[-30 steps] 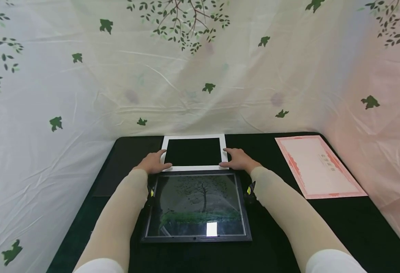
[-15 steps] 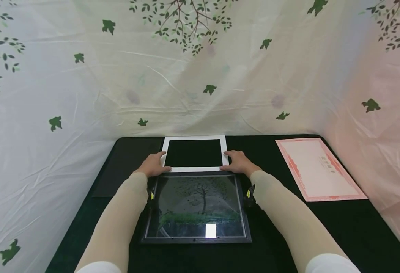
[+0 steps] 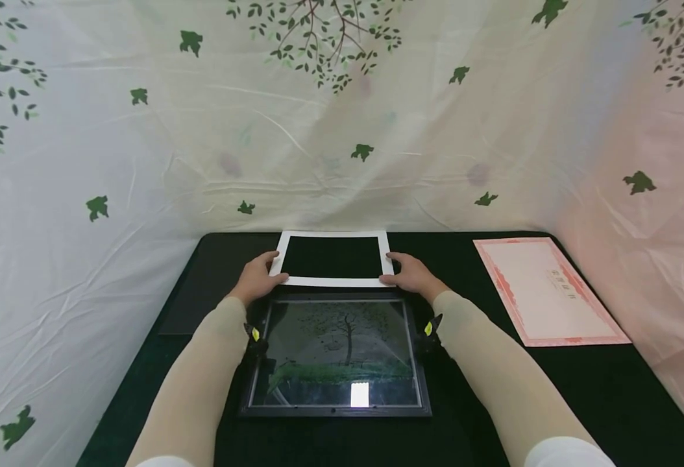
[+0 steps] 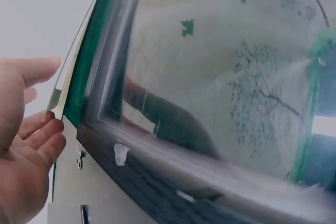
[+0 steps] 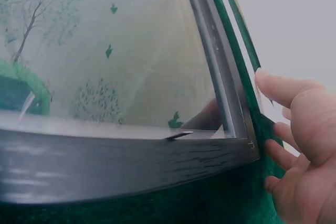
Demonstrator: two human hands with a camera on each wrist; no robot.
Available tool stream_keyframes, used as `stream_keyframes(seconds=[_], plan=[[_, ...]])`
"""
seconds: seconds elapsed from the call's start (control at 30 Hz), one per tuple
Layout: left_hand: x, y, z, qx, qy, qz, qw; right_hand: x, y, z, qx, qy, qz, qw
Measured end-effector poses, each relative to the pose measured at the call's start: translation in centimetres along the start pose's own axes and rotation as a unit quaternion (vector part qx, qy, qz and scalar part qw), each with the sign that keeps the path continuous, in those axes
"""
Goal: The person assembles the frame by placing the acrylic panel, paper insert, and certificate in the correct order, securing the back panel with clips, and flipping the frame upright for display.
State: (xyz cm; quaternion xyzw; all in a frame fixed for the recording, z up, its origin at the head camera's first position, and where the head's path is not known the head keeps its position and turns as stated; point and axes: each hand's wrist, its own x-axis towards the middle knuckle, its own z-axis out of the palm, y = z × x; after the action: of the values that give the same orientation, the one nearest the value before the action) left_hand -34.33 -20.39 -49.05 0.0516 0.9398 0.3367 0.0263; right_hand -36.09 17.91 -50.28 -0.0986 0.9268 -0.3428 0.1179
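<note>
A white picture mat (image 3: pixel 335 282) with a rectangular opening is at the far side of the table in the head view. My left hand (image 3: pixel 256 279) pinches its left side, thumb above near the front corner. Opposite it, my right hand (image 3: pixel 413 275) pinches the right side in the same way. Nearer to me lies a black picture frame (image 3: pixel 335 411), and its glass (image 3: pixel 313 337) reflects the tree-printed cloth. Both wrist views show the frame close up, with the left fingers (image 4: pixel 44 135) and right fingers (image 5: pixel 283 148) beyond its side rails.
To the right lies a sheet of paper (image 3: pixel 546 292) with a pink border and some printed characters. A flat dark panel (image 3: pixel 219 272) lies at the left on the dark green tabletop (image 3: pixel 464 415). Leaf-printed cloth (image 3: pixel 295 130) encloses the table's back and sides.
Both hands have lifted the mat's near edge slightly and shifted it away from the frame, leaving a dark gap between them. Frame, paper and dark panel stay where they were.
</note>
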Motion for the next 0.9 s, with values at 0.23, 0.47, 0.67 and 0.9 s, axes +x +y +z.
stream_keyframes(seconds=[0.23,0.47,0.67,0.9], plan=[[-0.5,0.1,-0.3,-0.041,0.022,-0.025,0.9986,-0.6,0.1,-0.3,0.09,-0.002,0.0,0.996],[-1.6,0.2,-0.7,-0.092,0.015,-0.043,0.9947,-1.3,0.1,-0.5,0.151,-0.004,-0.012,0.988],[-2.3,-0.2,-0.9,-0.107,0.004,-0.054,0.9927,-1.8,0.0,-0.8,0.207,-0.003,-0.026,0.978],[-3.4,-0.5,-1.0,-0.099,0.009,-0.043,0.9941,-2.2,-0.2,-1.1,0.28,0.008,-0.039,0.959]])
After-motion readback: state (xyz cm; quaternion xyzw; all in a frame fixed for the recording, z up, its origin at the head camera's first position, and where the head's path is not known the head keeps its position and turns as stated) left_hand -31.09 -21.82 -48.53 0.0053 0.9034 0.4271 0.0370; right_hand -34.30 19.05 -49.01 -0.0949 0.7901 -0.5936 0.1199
